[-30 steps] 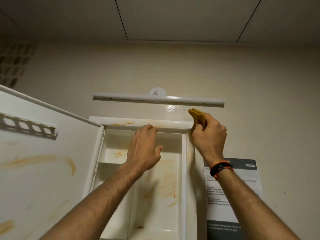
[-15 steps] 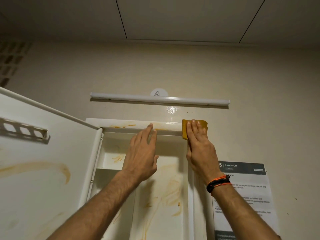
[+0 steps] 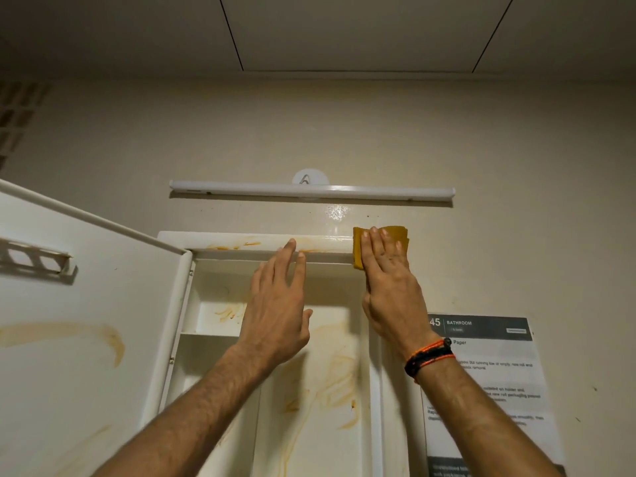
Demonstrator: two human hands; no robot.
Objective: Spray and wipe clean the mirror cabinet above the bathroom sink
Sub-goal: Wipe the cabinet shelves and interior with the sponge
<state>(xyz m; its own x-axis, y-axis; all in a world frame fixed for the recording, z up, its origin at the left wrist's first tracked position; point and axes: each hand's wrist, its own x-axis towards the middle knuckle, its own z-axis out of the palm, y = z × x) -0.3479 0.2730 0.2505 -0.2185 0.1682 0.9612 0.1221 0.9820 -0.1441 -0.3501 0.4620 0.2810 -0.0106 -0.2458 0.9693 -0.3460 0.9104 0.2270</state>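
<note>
Two hands raised to the top of the open mirror cabinet (image 3: 261,390). Right hand (image 3: 389,287) laid flat, fingers straight and together, pressed on a folded yellow cloth (image 3: 359,247) at the right end of the cabinet's top ledge (image 3: 241,244); cloth draped over the ledge's front edge and reaching up against the wall (image 3: 344,132) behind. Black and orange wristbands (image 3: 428,358) worn on the right wrist. Left hand (image 3: 275,311) held open beside it, fingers straight, fingertips touching the front lip of the ledge near its middle, nothing held. Hands near each other but apart.

Orange-brown smears shown along the ledge to the left of the cloth, on the cabinet's back panel, and on the small upper-left shelf (image 3: 210,333). Cabinet door (image 3: 86,339) swung wide open to the left, inner face toward the camera, marked with a long curved orange streak; white slotted rail (image 3: 34,258) fixed near its top. White bar light (image 3: 311,191) mounted on the wall just above the cabinet, with a small round fitting behind its middle. Printed notice (image 3: 488,383) headed "BATHROOM" posted on the wall just right of the cabinet, partly hidden by the right forearm. Panelled ceiling (image 3: 344,29) seen overhead.
</note>
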